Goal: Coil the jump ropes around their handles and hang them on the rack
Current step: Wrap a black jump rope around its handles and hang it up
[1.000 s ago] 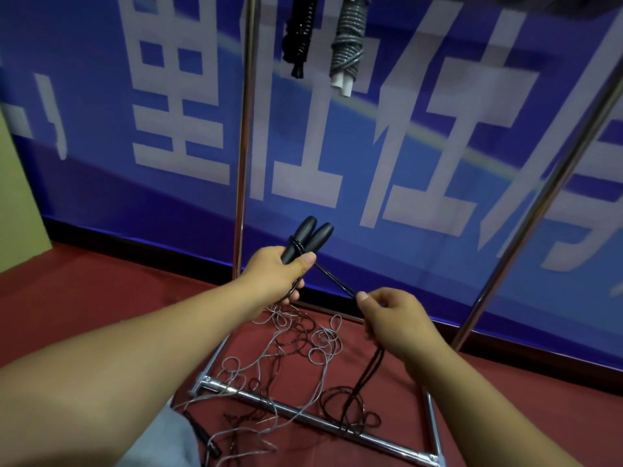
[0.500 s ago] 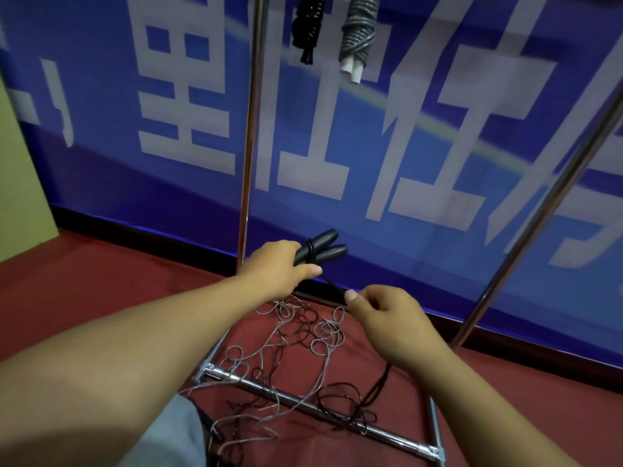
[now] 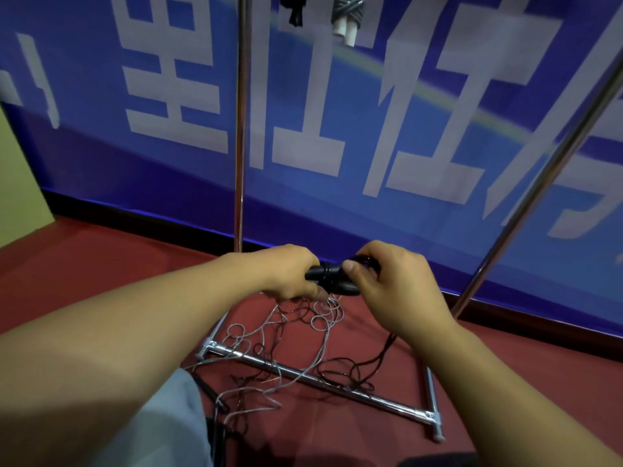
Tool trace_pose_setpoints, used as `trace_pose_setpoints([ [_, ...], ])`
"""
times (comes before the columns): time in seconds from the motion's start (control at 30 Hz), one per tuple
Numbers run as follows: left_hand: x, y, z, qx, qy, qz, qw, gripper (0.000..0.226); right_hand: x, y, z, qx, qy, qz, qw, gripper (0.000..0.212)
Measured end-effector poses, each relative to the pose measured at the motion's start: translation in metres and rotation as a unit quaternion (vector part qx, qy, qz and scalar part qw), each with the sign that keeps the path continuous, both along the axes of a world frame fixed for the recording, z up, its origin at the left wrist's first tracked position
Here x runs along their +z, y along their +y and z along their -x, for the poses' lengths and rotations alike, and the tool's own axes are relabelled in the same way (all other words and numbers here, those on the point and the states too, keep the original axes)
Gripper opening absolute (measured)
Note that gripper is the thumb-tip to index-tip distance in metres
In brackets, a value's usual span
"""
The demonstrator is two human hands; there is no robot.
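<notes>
My left hand (image 3: 290, 271) grips the two black handles (image 3: 328, 276) of a jump rope, held side by side and lying roughly level. A turn or two of black cord circles them. My right hand (image 3: 387, 281) has its fingers curled over the handles' right end, pinching the black rope (image 3: 377, 360), which trails from under that hand down to loose loops on the floor. Two coiled ropes hang at the top of the rack, a black coiled rope (image 3: 295, 10) and a grey coiled rope (image 3: 347, 15) with white handle ends.
The chrome rack has a left upright (image 3: 240, 129), a slanting right upright (image 3: 539, 183) and a base bar (image 3: 320, 382) on the red floor. A tangled grey rope (image 3: 303, 335) lies over the base. A blue banner with white characters stands behind.
The handles tipped from pointing up-right to level and dropped lower. My right hand moved up and left from the stretched cord onto the handles' end.
</notes>
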State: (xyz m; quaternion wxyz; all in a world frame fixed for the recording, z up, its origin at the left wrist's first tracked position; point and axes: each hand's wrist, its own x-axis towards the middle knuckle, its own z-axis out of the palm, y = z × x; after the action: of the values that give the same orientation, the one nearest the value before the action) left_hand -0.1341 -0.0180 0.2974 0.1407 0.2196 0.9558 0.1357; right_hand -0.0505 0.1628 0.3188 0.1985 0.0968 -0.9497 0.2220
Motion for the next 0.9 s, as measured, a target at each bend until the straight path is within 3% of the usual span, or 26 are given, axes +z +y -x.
trace_pose_setpoints([
  [0.2, 0.0, 0.007, -0.007, -0.053, -0.025, -0.003, 0.998, 0.03, -0.001, 0.003, 0.002, -0.042, 0.022, -0.02, 0.999, 0.029],
  [0.37, 0.005, 0.017, -0.018, -0.093, 0.022, 0.032, 0.995, 0.042, -0.006, 0.006, 0.01, -0.074, 0.028, -0.013, 0.997, 0.039],
  [0.5, 0.011, 0.021, -0.023, -0.105, 0.039, 0.046, 0.993, 0.036, -0.012, 0.01, 0.017, -0.101, 0.018, 0.023, 0.994, 0.041],
  [0.83, 0.012, 0.012, -0.018, -0.09, -0.047, -0.065, 0.993, 0.031, -0.008, 0.01, 0.02, -0.129, 0.045, 0.121, 0.983, 0.043],
  [0.9, 0.015, 0.011, -0.023, -0.106, -0.026, -0.053, 0.993, 0.03, -0.009, 0.01, 0.019, -0.123, 0.038, 0.114, 0.985, 0.043],
])
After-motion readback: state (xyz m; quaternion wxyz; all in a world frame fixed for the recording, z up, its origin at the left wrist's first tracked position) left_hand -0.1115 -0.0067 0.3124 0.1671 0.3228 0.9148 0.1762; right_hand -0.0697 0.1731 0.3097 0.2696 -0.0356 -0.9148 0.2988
